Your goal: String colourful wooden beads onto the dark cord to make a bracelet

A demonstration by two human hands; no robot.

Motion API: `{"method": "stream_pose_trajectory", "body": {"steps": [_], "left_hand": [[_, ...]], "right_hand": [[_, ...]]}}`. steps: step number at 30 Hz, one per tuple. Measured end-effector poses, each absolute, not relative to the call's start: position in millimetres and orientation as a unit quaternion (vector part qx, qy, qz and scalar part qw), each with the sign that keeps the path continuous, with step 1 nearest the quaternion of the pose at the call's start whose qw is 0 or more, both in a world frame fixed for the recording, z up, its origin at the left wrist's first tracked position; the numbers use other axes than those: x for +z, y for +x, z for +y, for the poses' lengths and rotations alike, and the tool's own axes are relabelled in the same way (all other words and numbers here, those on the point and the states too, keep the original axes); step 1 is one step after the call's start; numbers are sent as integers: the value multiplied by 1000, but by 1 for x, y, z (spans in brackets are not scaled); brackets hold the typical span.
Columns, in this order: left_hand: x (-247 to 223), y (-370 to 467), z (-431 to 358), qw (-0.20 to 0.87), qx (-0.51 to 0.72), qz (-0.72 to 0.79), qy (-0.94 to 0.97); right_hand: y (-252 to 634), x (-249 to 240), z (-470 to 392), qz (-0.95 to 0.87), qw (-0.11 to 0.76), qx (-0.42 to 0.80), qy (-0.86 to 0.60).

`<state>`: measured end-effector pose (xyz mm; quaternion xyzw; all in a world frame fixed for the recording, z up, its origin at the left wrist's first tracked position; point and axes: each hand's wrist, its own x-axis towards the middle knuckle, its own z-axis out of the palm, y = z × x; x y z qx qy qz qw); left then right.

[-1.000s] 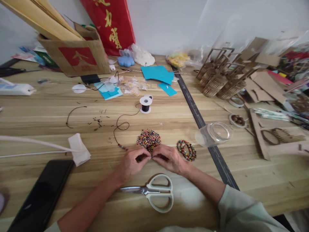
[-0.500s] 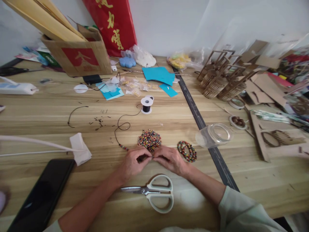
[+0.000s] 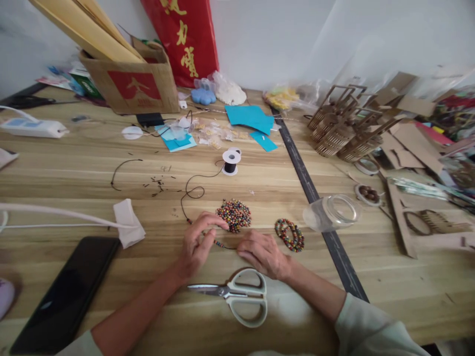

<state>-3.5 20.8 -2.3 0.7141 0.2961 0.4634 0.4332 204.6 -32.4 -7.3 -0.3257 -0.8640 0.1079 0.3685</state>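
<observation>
My right hand point(image 3: 264, 254) pinches the end of a thin black cord point(image 3: 230, 248) just in front of a heap of small coloured beads point(image 3: 234, 215). Several strung beads point(image 3: 218, 244) show on that cord between my two hands. Left of the heap, my left hand point(image 3: 196, 244) is open, thumb and fingers apart, over the strung part, which it partly hides. The cord loops back to a white spool point(image 3: 230, 162) of black cord. Scissors point(image 3: 237, 294) with pale handles lie close to me, and a coiled beaded bracelet point(image 3: 289, 235) lies right of my right hand.
A clear jar point(image 3: 332, 213) lies on its side at the right, across a dark strip point(image 3: 336, 252). A black phone point(image 3: 67, 291) and a white cable point(image 3: 67, 212) lie left. Behind are a cardboard box point(image 3: 129, 91), blue paper point(image 3: 248, 118) and small wooden baskets point(image 3: 334, 133).
My left hand has opened and drawn left, away from my right fingertips, uncovering strung beads and cord between the hands. My right hand keeps its pinch. The view has shifted slightly.
</observation>
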Motion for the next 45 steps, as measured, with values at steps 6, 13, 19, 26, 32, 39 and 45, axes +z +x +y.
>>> {"method": "stream_pose_trajectory", "body": {"steps": [6, 13, 19, 26, 32, 39, 45], "left_hand": [[-4, 6, 18, 413, 406, 223, 785], [-11, 10, 21, 409, 400, 195, 797], [-16, 11, 22, 404, 407, 194, 796], [-7, 5, 26, 414, 444, 286, 741], [-6, 2, 28, 425, 475, 346, 689], [-10, 6, 24, 413, 443, 321, 728], [-9, 8, 14, 353, 357, 211, 839]], "right_hand": [[205, -12, -33, -848, 387, 99, -349], [206, -17, -34, -836, 385, 128, -370], [207, -16, -34, -836, 383, 137, -369], [209, -13, -27, -783, 378, 127, -477], [207, -16, -23, -793, 338, 111, -495], [204, -16, -22, -812, 299, 82, -494], [204, -15, -21, -818, 268, 76, -503]]}}
